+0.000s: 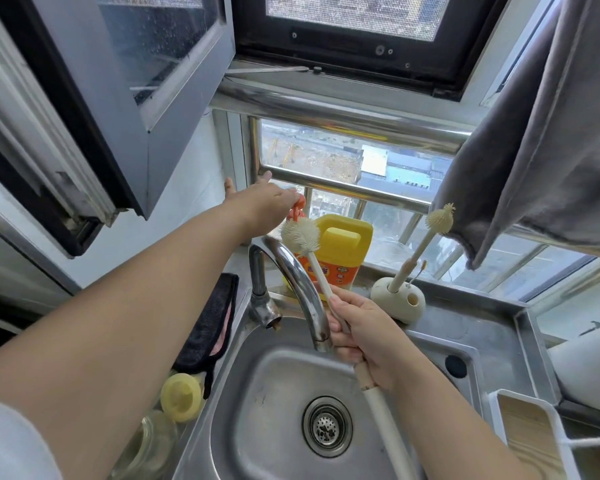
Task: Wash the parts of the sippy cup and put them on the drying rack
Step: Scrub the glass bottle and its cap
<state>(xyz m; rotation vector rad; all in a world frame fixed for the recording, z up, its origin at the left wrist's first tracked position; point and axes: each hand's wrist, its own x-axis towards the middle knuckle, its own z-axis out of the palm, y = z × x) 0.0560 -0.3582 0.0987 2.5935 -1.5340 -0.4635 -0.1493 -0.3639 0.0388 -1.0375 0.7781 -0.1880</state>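
Head view looks down on a stainless steel sink point(257, 393) filling the lower centre of the frame, its curved chrome tap point(291, 271) rising above the basin. At centre, a yellow detergent jug point(340, 247) stands behind the tap. The left hand point(257, 202) reaches up above it, fingers curled on a small orange object point(298, 209). The right hand point(364, 330) grips a cream bottle brush point(300, 237) beside the spout. At lower left lie a yellow sippy cup lid point(181, 396) and a clear cup body point(149, 445).

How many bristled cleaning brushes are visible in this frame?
2. One brush is gripped by the right hand over the sink; a smaller brush stands in the holder behind it. Others may be hidden.
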